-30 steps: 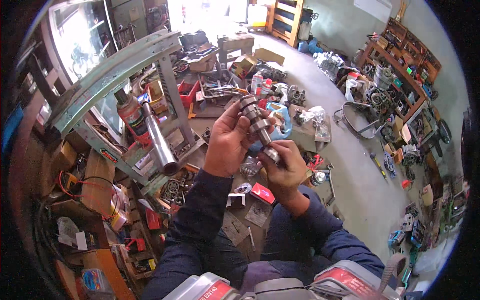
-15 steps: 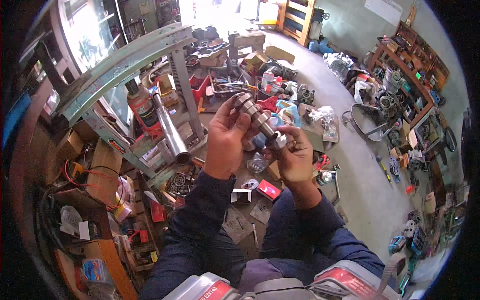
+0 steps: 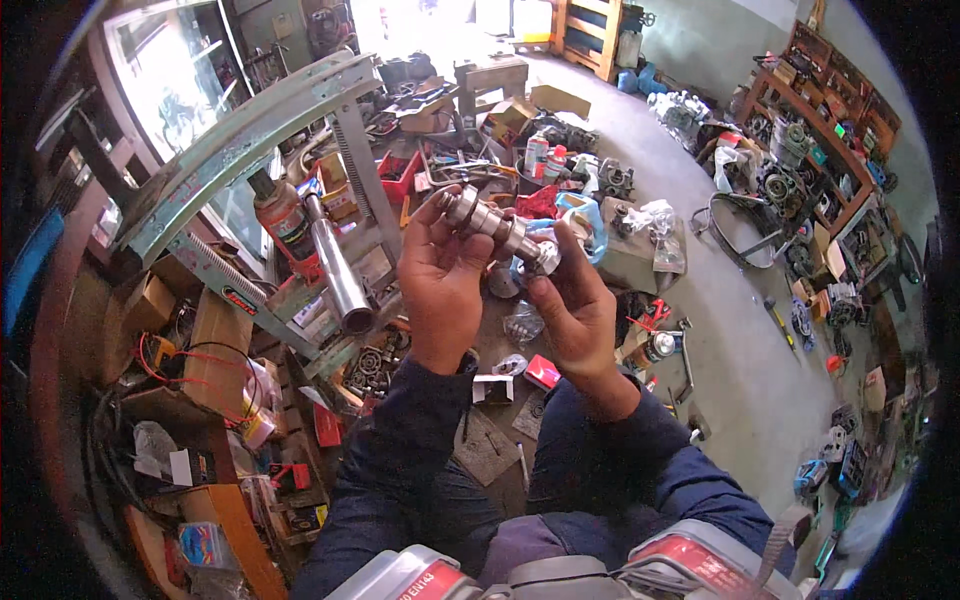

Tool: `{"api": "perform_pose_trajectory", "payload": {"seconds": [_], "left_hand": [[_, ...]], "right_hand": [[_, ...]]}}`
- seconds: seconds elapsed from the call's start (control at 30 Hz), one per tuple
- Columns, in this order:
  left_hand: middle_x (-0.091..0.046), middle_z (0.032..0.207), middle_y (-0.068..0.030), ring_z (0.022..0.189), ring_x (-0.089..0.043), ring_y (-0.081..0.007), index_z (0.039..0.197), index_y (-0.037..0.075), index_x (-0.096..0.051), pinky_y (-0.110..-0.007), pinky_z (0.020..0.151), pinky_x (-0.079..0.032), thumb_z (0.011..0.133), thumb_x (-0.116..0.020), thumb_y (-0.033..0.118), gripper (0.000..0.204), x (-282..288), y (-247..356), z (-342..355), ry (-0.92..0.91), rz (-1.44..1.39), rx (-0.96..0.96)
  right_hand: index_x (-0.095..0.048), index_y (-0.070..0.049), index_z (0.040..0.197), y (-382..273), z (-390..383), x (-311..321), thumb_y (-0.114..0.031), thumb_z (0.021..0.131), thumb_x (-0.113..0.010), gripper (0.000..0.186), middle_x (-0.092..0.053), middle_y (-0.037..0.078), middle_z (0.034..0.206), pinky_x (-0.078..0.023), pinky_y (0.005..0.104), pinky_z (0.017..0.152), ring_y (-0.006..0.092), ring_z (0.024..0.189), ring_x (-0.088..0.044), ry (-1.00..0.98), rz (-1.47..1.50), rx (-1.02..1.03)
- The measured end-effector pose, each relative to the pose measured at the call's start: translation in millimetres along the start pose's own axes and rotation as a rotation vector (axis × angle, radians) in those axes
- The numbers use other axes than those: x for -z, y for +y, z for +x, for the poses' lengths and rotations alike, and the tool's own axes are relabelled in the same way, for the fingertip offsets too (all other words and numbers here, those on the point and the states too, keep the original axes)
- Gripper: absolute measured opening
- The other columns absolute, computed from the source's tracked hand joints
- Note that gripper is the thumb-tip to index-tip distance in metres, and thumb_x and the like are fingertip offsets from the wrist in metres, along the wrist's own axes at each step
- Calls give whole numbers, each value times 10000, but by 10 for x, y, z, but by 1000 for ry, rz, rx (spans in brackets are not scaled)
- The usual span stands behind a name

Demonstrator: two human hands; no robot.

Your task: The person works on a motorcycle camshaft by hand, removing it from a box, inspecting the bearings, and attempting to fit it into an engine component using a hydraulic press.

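A short, shiny metal camshaft (image 3: 512, 238) with raised round lobes is held up in front of me, tilted so its right end sits lower. My left hand (image 3: 440, 305) is closed around its upper left end, thumb across the front. At the lower right end, my right hand (image 3: 580, 325) grips a pale, bright end piece between thumb and fingers. Parts of the shaft are covered by the fingers. Below the hands, on the floor between my legs, lie a small white box (image 3: 493, 389) and a red box (image 3: 542, 372).
A green metal press frame (image 3: 250, 125) stands at left, with a red bottle jack (image 3: 285, 220) and a shiny metal tube (image 3: 342, 280). Spray cans (image 3: 537, 155), a red bin (image 3: 400, 178) and many tools lie beyond. Cardboard boxes (image 3: 215, 340) are at left, engine parts (image 3: 780, 190) at right.
The camshaft has shifted slightly left and tilts a little flatter. My right hand has turned, its index finger now raised beside the end piece. The view has shifted slightly.
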State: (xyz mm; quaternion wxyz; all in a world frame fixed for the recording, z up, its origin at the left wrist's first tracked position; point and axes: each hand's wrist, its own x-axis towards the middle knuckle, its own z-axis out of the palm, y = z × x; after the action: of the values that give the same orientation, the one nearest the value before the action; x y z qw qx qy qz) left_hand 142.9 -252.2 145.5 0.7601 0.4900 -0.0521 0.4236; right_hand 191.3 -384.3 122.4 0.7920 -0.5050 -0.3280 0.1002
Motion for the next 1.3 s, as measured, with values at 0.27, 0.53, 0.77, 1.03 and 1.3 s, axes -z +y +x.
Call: {"api": "perform_pose_trajectory", "payload": {"seconds": [0.27, 0.53, 0.77, 1.03, 1.3], "left_hand": [[-613, 1228, -137, 1105, -638, -244, 1369, 1, -411, -353, 904, -567, 944, -616, 26, 473, -54, 33, -35, 8, -28, 81], [-619, 1213, -130, 1092, -648, -267, 1355, 20, -426, -364, 887, -584, 958, -595, 47, 433, -83, -58, -36, 16, -117, 157], [-631, 1186, -143, 1059, -657, -270, 1313, 19, -462, -373, 900, -581, 1011, -514, 143, 330, 5, -209, 13, -109, -475, 472], [-638, 1140, -148, 1021, -662, -243, 1214, -13, -527, -357, 892, -579, 1053, -404, 316, 386, -6, -369, -20, -147, -813, 792], [-657, 1071, -126, 943, -678, -197, 1198, -7, -540, -292, 766, -609, 1051, -409, 346, 404, -140, -364, -43, -143, -704, 798]], "right_hand": [[-445, 34, 1347, -17, 15, 66, 57, 885, -664, 511, -551, 182, 1348, -462, 370, 1048, 254, 1212, -577, -31, 89, 146], [-501, 33, 1311, 44, -10, 110, 34, 851, -712, 506, -583, 169, 1283, -526, 364, 948, 257, 1123, -627, 54, -79, 292], [-622, 3, 1205, -83, 50, 103, -99, 690, -883, 586, -659, 186, 1067, -553, 363, 797, 307, 978, -672, 176, -795, 700], [-622, 9, 1216, -149, 106, 39, -155, 670, -905, 637, -656, 180, 1100, -547, 359, 818, 287, 965, -676, 193, -814, 752], [-626, -28, 1157, -110, 36, 151, -131, 679, -895, 558, -654, 168, 1118, -544, 363, 830, 295, 979, -669, 253, -688, 677]]}}
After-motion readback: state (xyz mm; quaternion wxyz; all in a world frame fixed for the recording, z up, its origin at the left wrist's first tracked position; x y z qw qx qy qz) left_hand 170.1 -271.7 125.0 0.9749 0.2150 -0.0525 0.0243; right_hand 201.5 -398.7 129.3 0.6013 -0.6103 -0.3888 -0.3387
